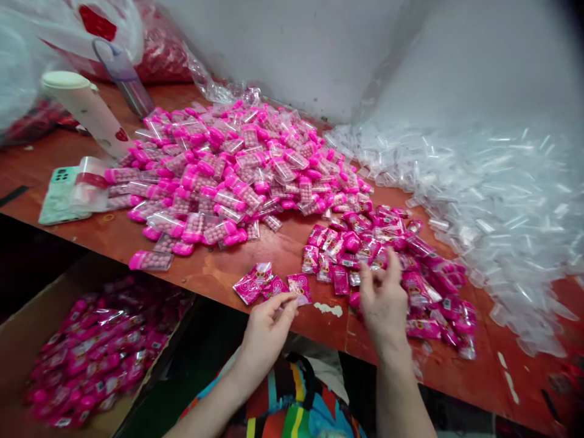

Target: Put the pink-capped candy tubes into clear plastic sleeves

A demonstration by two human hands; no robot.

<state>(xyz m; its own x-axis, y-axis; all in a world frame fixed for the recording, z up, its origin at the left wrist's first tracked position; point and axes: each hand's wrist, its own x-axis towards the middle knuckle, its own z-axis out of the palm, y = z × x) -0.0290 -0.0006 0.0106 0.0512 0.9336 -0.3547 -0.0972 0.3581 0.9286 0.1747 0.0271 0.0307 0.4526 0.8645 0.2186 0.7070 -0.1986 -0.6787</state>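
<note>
My left hand (270, 325) is at the table's front edge, thumb and fingers pinched at the lower edge of a flat pink sachet (299, 283). Beside it, more flat pink sachets (253, 282) lie loosely overlapped. My right hand (384, 299) hovers over the near side of a heap of shiny pink wrapped packets (422, 286), its thumb and a finger apart and nothing visible between them. Behind both hands spreads a large heap of small clear bottles with bright pink caps (237, 176), filled with pale pink balls.
Clear plastic pieces (511, 201) cover the table's right side. At left stand a white tumbler (86, 112) and a grey bottle (128, 85), near a phone (59, 194) and a tape roll (90, 185). Below the edge, an open carton (150, 383) holds pink packets. Bags (159, 55) sit behind.
</note>
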